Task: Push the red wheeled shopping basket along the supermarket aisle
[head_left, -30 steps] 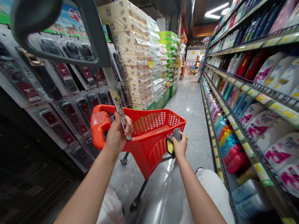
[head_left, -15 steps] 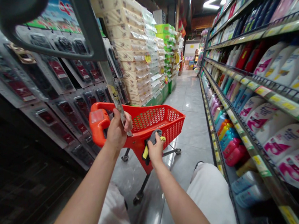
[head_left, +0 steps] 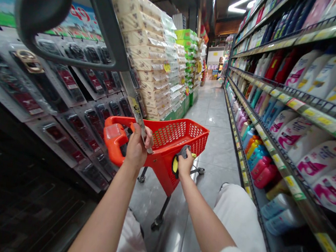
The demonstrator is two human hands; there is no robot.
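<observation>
A hand saw with a dark grey loop handle [head_left: 108, 34] slants across the left of the view. Its narrow-looking metal blade [head_left: 133, 97] runs down into my left hand [head_left: 137, 147], whose thumb and fingers are closed around it. My right hand [head_left: 185, 163] pinches a dark grey and yellow item [head_left: 175, 165] that looks soft; fingers cover part of it and I cannot make out its kind. Just beyond both hands stands a red shopping cart [head_left: 155, 159] with a perforated basket, its interior partly in sight.
Packaged goods hang on the left rack [head_left: 74, 119]. Stacked cream-coloured packs [head_left: 145, 54] stand behind the cart. Shelves of bottles [head_left: 322, 159] line the right side, close to my bent knee [head_left: 235, 202]. A grey tiled floor [head_left: 215, 139] runs down the aisle.
Both hands have shifted slightly right in the view, carrying the hand saw and the grey and yellow item. That item has turned and shows a rounder shape.
</observation>
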